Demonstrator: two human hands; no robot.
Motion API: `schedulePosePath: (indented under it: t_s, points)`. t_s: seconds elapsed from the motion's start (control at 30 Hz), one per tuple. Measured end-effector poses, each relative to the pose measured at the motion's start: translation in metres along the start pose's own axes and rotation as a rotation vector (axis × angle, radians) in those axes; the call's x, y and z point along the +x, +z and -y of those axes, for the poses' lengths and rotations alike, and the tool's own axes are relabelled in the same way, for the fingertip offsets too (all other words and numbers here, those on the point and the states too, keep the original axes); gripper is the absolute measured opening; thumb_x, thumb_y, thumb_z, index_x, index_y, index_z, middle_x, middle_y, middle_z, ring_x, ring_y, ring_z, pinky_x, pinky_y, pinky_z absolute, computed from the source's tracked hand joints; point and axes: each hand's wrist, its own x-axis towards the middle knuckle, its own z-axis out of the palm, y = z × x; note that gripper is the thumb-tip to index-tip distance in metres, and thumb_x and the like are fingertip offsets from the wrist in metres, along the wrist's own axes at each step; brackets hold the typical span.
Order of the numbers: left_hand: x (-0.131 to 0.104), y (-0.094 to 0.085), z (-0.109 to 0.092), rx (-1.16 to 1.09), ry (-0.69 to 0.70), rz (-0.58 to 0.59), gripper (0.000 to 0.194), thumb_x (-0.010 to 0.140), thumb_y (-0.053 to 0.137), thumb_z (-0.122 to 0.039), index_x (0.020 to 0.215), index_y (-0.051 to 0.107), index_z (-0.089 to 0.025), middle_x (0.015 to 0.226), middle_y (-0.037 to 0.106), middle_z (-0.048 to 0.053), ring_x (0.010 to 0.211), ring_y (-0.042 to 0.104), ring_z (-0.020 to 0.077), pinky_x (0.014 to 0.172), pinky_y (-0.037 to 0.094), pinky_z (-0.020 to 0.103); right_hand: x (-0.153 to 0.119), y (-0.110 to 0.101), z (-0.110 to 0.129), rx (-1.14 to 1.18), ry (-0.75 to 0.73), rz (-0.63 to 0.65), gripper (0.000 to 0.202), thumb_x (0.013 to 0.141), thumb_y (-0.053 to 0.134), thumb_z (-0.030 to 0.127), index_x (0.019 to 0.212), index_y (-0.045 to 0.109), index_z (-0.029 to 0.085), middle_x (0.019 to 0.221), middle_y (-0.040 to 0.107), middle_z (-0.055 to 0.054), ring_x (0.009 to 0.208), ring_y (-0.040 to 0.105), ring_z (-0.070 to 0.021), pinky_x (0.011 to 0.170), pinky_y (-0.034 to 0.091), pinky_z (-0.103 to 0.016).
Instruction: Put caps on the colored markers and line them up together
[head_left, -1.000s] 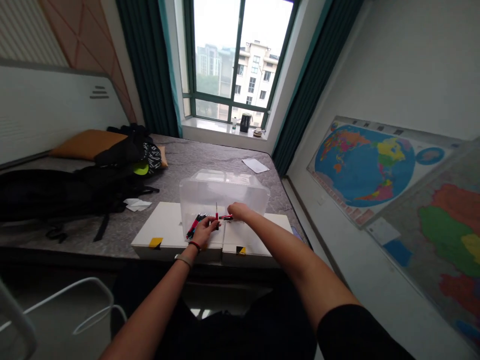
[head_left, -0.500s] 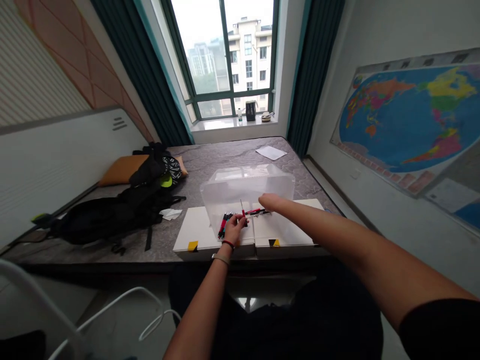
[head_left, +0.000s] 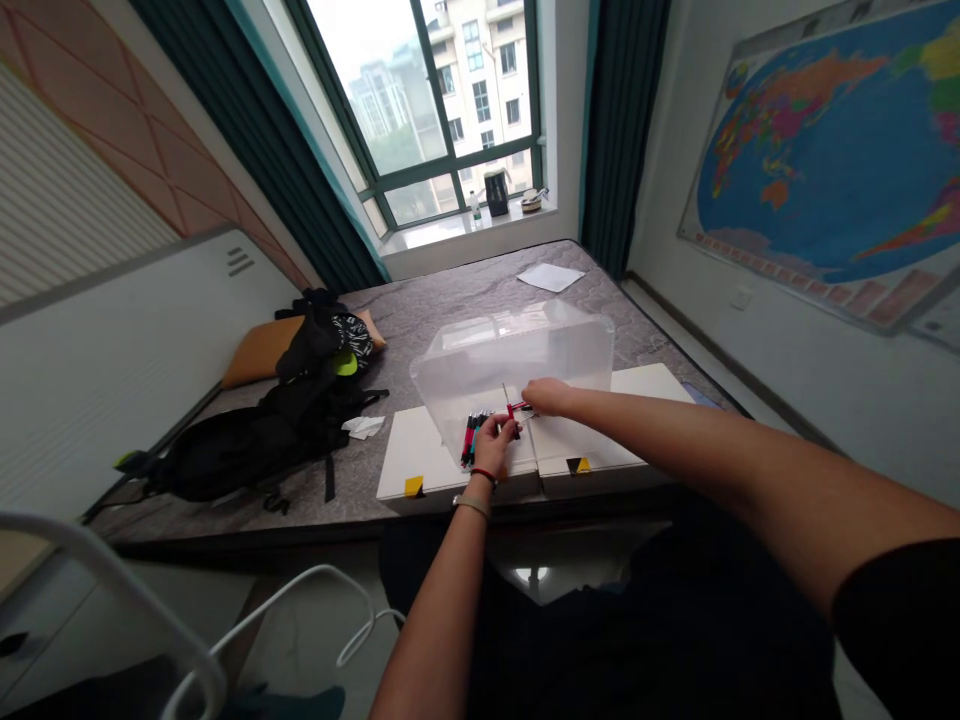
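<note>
My left hand (head_left: 493, 446) is closed around a slim red pen (head_left: 511, 410), with a thin shaft pointing up from its top. Just left of those fingers several red, black and teal pens (head_left: 470, 438) lie side by side in the clear plastic bin (head_left: 450, 375), which rests on its side. My right hand (head_left: 547, 396) is inside the bin, its fingers bent together close to the left hand. Red and dark pen parts show at its fingertips; whether it grips one is hidden.
Two white boxes (head_left: 409, 455) lie under the bin on the grey mattress (head_left: 420, 300). To the left are a black backpack (head_left: 217, 440), a brown cushion (head_left: 255, 352) and a crumpled tissue (head_left: 364, 427). A white paper sheet (head_left: 550, 277) lies at the back. A white tube (head_left: 300, 578) curves at lower left.
The view has tilted and shifted, moving the bin and hands rightward in the picture. My right hand has come nearer the pen in my left hand, which keeps its grip.
</note>
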Motion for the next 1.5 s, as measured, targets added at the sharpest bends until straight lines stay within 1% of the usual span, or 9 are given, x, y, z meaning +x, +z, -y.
schedulePosePath:
  t_s: [0.37, 0.43, 0.5, 0.57, 0.67, 0.8, 0.9, 1.13, 1.5]
  points:
    - [0.001, -0.002, 0.000, -0.025, 0.020, 0.050, 0.031, 0.069, 0.074, -0.041, 0.086, 0.063, -0.018, 0.083, 0.068, 0.004, 0.079, 0.069, 0.0196, 0.078, 0.053, 0.035, -0.008, 0.009, 0.009, -0.028, 0.031, -0.073, 0.021, 0.084, 0.052, 0.010, 0.096, 0.069, 0.011, 0.100, 0.068, -0.019, 0.095, 0.066, -0.0270, 0.078, 0.051, -0.032]
    - [0.001, -0.002, -0.001, -0.025, 0.014, 0.055, 0.030, 0.070, 0.074, -0.041, 0.085, 0.063, -0.018, 0.082, 0.068, 0.003, 0.078, 0.069, 0.0193, 0.078, 0.053, 0.036, -0.010, 0.006, 0.007, 0.014, 0.039, -0.119, 0.019, 0.082, 0.054, 0.010, 0.094, 0.069, 0.012, 0.101, 0.068, -0.018, 0.097, 0.066, -0.0271, 0.079, 0.051, -0.033]
    - [0.000, -0.002, -0.001, -0.021, 0.008, 0.058, 0.029, 0.070, 0.074, -0.040, 0.086, 0.062, -0.018, 0.082, 0.068, 0.003, 0.079, 0.068, 0.0194, 0.079, 0.053, 0.036, -0.012, 0.002, 0.004, 0.132, 0.117, -0.193, 0.016, 0.079, 0.057, 0.011, 0.090, 0.069, 0.013, 0.100, 0.068, -0.016, 0.097, 0.065, -0.0268, 0.080, 0.050, -0.033]
    - [0.000, -0.001, -0.001, -0.018, 0.002, 0.054, 0.030, 0.070, 0.074, -0.040, 0.086, 0.062, -0.018, 0.083, 0.069, 0.004, 0.080, 0.068, 0.0195, 0.079, 0.053, 0.036, -0.015, -0.003, 0.001, 0.360, 0.225, -0.282, 0.011, 0.077, 0.061, 0.014, 0.084, 0.069, 0.014, 0.095, 0.070, -0.013, 0.094, 0.066, -0.0252, 0.081, 0.050, -0.032]
    - [0.000, -0.001, -0.001, -0.007, 0.007, 0.053, 0.031, 0.070, 0.074, -0.040, 0.087, 0.063, -0.018, 0.082, 0.069, 0.004, 0.080, 0.068, 0.0193, 0.079, 0.053, 0.035, -0.022, -0.006, 0.002, 0.910, 0.336, -0.439, 0.010, 0.077, 0.065, 0.020, 0.085, 0.067, 0.015, 0.088, 0.071, -0.009, 0.086, 0.067, -0.0212, 0.077, 0.052, -0.031]
    - [-0.001, 0.000, -0.002, 0.001, 0.005, 0.041, 0.035, 0.068, 0.075, -0.044, 0.088, 0.064, -0.018, 0.083, 0.069, 0.005, 0.078, 0.068, 0.0193, 0.078, 0.053, 0.035, -0.033, -0.005, 0.012, 1.706, 0.254, -0.523, 0.030, 0.074, 0.071, 0.030, 0.100, 0.062, 0.017, 0.097, 0.071, -0.009, 0.085, 0.068, -0.0192, 0.072, 0.054, -0.031]
    - [-0.001, 0.000, -0.003, -0.005, 0.000, 0.042, 0.037, 0.066, 0.076, -0.045, 0.088, 0.064, -0.018, 0.083, 0.069, 0.004, 0.078, 0.068, 0.0197, 0.079, 0.053, 0.036, -0.037, -0.003, 0.018, 1.975, 0.168, -0.529, 0.042, 0.069, 0.076, 0.032, 0.106, 0.062, 0.020, 0.105, 0.070, -0.009, 0.094, 0.066, -0.0189, 0.081, 0.052, -0.033]
    - [-0.002, 0.001, -0.003, 0.037, 0.038, 0.062, 0.034, 0.067, 0.075, -0.044, 0.086, 0.065, -0.018, 0.082, 0.068, 0.003, 0.077, 0.068, 0.0190, 0.077, 0.053, 0.034, -0.033, 0.001, 0.019, 2.115, 0.108, -0.474, 0.040, 0.063, 0.080, 0.034, 0.098, 0.067, 0.020, 0.108, 0.069, -0.008, 0.104, 0.062, -0.0201, 0.089, 0.046, -0.036]
    - [-0.005, 0.002, -0.008, 0.136, 0.061, 0.084, 0.031, 0.070, 0.074, -0.042, 0.087, 0.066, -0.018, 0.079, 0.067, 0.004, 0.077, 0.066, 0.0192, 0.073, 0.052, 0.030, -0.032, -0.010, 0.023, 2.029, 0.118, -0.487, 0.037, 0.064, 0.079, 0.033, 0.097, 0.068, 0.020, 0.109, 0.069, -0.008, 0.097, 0.063, -0.0180, 0.081, 0.048, -0.031]
